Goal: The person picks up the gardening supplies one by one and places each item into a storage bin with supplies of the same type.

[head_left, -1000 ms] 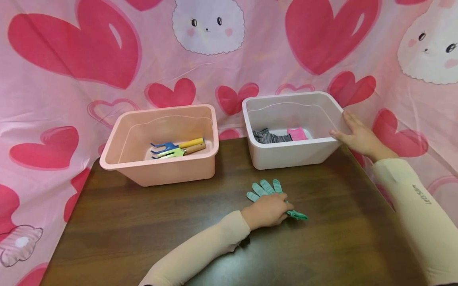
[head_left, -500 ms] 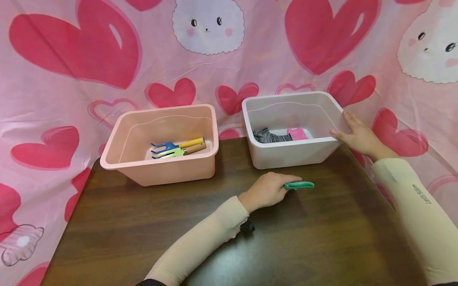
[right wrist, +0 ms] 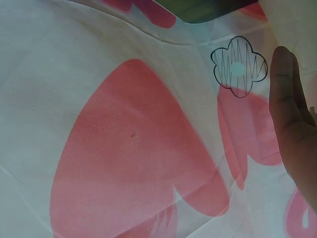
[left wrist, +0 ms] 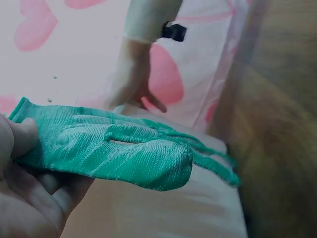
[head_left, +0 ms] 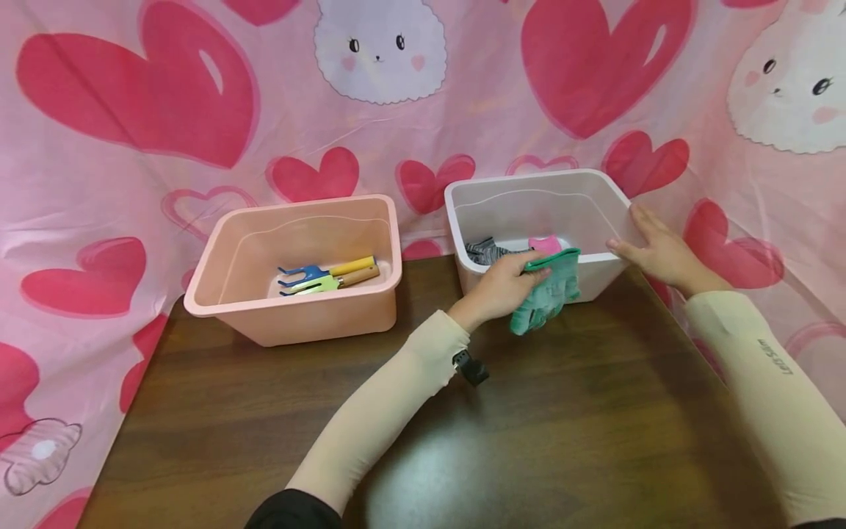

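Note:
My left hand (head_left: 505, 285) pinches a green knit work glove (head_left: 551, 290) by its cuff, in front of the white bin (head_left: 472, 273). In the left wrist view the thumb lies over the cuff of the glove (left wrist: 124, 148), and its fingers droop away from the hand. My right hand (head_left: 670, 253) rests against the right side of the white bin, fingers straight and thumb at the front corner of the rim. Inside that bin lie a grey-and-black knit piece (head_left: 489, 252) and a pink cloth piece (head_left: 545, 245), partly hidden by the left hand and glove.
Left of the white bin stands a pink bin (head_left: 311, 319) holding a blue hand fork with a yellow handle (head_left: 353, 266) and a light-green garden tool with a wooden handle (head_left: 360, 276). Both bins sit on a brown wooden table (head_left: 264, 411). A heart-patterned curtain (head_left: 489, 88) hangs behind them.
My left hand has lifted the green glove off the table and carried it up and forward to the front of the white bin. The right hand stays at the bin's side.

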